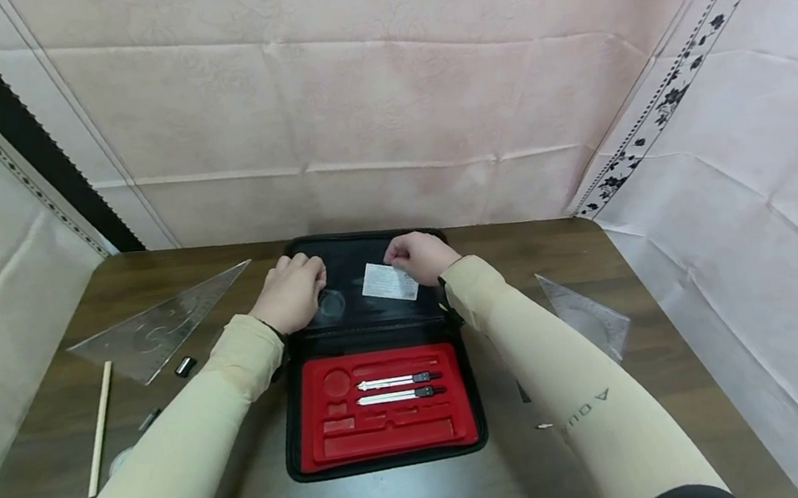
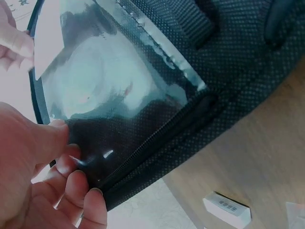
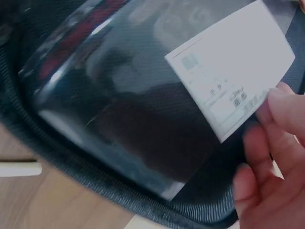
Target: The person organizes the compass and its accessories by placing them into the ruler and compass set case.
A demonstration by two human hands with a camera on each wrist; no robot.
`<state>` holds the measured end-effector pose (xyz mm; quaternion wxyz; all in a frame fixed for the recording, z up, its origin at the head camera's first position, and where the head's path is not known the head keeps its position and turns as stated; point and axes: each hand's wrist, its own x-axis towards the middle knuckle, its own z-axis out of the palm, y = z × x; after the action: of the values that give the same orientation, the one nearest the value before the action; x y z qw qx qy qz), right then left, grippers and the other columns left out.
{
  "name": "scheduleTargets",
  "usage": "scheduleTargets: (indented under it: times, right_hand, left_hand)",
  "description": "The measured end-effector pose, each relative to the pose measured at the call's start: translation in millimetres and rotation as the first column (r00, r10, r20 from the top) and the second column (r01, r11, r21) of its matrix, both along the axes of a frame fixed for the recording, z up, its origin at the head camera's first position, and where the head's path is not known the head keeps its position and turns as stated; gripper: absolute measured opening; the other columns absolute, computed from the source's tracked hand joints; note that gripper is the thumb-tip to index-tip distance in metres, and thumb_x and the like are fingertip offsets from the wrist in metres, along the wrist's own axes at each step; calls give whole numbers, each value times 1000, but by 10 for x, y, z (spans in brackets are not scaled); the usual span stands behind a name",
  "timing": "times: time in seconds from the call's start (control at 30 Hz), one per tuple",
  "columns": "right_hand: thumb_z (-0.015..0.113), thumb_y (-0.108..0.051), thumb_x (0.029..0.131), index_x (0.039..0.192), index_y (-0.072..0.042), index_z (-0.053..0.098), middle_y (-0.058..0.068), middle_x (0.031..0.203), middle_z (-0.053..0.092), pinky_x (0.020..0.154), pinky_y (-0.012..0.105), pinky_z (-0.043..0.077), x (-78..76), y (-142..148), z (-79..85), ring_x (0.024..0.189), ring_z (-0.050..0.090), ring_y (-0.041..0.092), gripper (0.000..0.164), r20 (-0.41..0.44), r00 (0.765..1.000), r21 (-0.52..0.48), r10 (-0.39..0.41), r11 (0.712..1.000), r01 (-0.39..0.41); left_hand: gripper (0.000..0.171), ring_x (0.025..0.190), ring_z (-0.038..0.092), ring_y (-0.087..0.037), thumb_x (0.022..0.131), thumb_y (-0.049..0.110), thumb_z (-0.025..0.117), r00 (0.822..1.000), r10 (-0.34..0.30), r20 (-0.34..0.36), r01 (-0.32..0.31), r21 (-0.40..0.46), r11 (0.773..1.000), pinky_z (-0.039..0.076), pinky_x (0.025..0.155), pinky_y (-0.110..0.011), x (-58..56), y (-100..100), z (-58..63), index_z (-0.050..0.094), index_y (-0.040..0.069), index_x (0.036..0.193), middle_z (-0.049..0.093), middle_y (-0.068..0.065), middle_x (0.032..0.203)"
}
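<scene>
An unfolded black zip case [image 1: 389,462] lies on the table, its lid raised at the back. Inside the lid is a clear plastic pocket [image 2: 119,90]. My left hand [image 1: 291,291] holds the lid's left edge, thumb on the pocket and fingers curled behind. A small white printed card [image 1: 388,282] is pinched between thumb and fingers of my right hand [image 1: 424,254], in front of the pocket. Printing shows on the card [image 3: 228,71] in the right wrist view. The red moulded tray [image 1: 423,435] holds two silver compass-like tools [image 1: 396,396] side by side; other hollows have nothing in them.
At the left lie a large clear set square [image 1: 159,323], a black-and-white eraser [image 1: 186,366] and a pale stick [image 1: 100,427]. Another clear set square [image 1: 589,312] and a tiny metal piece [image 1: 543,426] lie at the right. Cloth-covered walls stand behind and at both sides.
</scene>
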<state>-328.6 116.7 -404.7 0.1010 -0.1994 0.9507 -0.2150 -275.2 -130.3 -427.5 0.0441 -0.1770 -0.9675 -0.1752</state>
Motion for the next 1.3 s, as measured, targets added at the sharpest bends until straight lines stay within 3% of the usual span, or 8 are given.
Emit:
scheduleTargets:
  times: [0.2,0.47,0.63,0.77,0.97,1.07,1.3]
  right_hand:
    - [48,1,94,113,-18,67,0,103,63,81,31,45,92,93,-9,90,56,18,33,89,996,41,-3,999,0]
    - [46,6,90,123,-18,64,6,117,55,90,34,45,171,114,-54,101,51,20,44,76,997,54,12,998,-16]
    - [44,8,88,113,-14,66,7,121,52,95,35,42,192,87,-59,106,48,20,39,62,998,72,24,997,-29]
    - [49,6,86,103,-13,67,8,116,50,91,35,40,195,71,-64,105,43,22,31,32,999,175,15,984,-21]
    - [49,5,85,102,-17,68,7,112,48,90,36,36,198,96,-91,106,39,24,34,10,1000,298,6,955,-8]
    - [48,4,86,104,-16,68,7,113,49,91,36,36,195,117,-110,107,39,24,34,-5,1000,283,2,959,0]
    - [47,-2,92,116,-8,64,11,115,55,95,38,40,161,367,-103,107,49,24,29,-73,997,112,-15,993,23]
  left_hand:
    - [12,87,40,-30,95,9,57,1000,9,5,-9,-21,1000,35,78,-45,-4,-19,-20,52,12,84,46,-7,86]
    - [13,85,39,-30,96,8,56,1000,2,-1,-2,-19,1000,34,75,-44,14,-5,-21,51,11,84,45,-7,85]
    - [13,85,39,-29,96,7,56,1000,9,6,-9,-10,1000,33,75,-44,16,-1,-27,52,11,84,46,-7,86]
    - [12,86,39,-29,96,9,56,1000,15,12,-14,-13,1000,33,75,-43,13,-7,-28,52,11,85,46,-7,86]
    - [9,87,39,-29,97,9,56,999,21,37,-21,-21,1000,33,77,-44,10,-3,-23,54,9,88,47,-8,88]
    - [7,88,39,-30,96,9,56,999,28,42,-27,-21,999,33,78,-44,9,3,-20,55,8,90,47,-9,89]
    - [10,85,39,-30,96,8,55,999,24,33,-23,-30,999,33,76,-43,-8,12,-37,54,9,86,47,-8,85]
